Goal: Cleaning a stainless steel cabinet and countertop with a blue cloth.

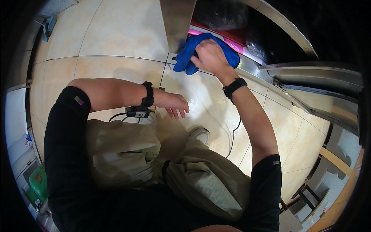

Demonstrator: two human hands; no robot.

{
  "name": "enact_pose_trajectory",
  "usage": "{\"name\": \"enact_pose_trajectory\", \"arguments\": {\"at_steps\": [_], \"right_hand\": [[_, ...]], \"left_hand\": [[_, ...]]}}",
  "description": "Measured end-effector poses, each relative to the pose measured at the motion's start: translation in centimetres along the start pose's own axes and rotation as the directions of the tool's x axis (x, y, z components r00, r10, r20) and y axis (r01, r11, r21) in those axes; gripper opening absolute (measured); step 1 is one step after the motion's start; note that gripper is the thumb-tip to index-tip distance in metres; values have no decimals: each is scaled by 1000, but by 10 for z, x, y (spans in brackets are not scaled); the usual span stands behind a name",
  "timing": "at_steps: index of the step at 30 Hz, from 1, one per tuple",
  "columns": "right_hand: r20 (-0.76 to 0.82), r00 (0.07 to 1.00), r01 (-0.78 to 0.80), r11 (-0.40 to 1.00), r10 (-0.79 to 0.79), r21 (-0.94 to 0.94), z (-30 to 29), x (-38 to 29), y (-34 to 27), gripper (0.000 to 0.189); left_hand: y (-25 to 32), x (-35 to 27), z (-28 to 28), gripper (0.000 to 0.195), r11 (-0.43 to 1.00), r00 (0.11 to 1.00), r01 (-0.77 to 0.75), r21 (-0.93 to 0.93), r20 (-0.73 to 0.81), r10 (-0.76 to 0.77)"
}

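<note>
My right hand [211,55] grips a bunched blue cloth [183,58] with a dark edge. The cloth lies against the lower corner of a metal cabinet frame [249,68], beside its upright metal post [177,24]. Part of the cloth is hidden beneath my knuckles. Over the tiled floor [121,68] hangs my left hand [176,105], holding nothing, its fingers bent and somewhat apart. Each wrist wears a black strap, and a small black device [137,113] with a cable is fixed at the left one.
Inside the dark cabinet are clear plastic bags [221,14] and a pink-and-white item [232,45]. A thin black cable [233,136] trails below my right arm. A blue-grey dustpan [49,28] stands at the far left; a green container [38,180] is at lower left. My shoe [200,135] is below.
</note>
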State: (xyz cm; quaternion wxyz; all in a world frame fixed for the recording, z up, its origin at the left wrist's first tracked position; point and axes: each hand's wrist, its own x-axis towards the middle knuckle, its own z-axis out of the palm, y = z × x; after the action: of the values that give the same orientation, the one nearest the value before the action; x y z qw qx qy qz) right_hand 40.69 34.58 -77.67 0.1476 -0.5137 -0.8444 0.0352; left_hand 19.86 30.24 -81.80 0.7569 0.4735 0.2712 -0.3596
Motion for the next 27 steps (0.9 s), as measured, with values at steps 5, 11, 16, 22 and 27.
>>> {"name": "enact_pose_trajectory", "arguments": {"at_steps": [5, 11, 16, 22, 27], "right_hand": [[23, 990, -140, 990, 141, -16, 0, 5, -4, 23], [-70, 993, -85, 984, 97, 159, 8, -9, -5, 14], [-119, 992, -38, 993, 51, 107, 5, -22, 2, 12], [-58, 952, -303, 953, 302, -5, -1, -11, -10, 21], [26, 973, -229, 972, 230, -58, -6, -1, -16, 30]], "left_hand": [[-4, -2, 1, 48, 999, 998, 42, -6, -50, -43], [-3, -6, 2, 46, 998, 998, 57, -8, -37, -57], [2, -5, 4, 44, 998, 996, 59, -30, -69, -61], [-2, -2, -1, 44, 997, 996, 62, -35, -64, -64], [-4, 3, -2, 45, 998, 999, 42, -38, -8, -43]]}}
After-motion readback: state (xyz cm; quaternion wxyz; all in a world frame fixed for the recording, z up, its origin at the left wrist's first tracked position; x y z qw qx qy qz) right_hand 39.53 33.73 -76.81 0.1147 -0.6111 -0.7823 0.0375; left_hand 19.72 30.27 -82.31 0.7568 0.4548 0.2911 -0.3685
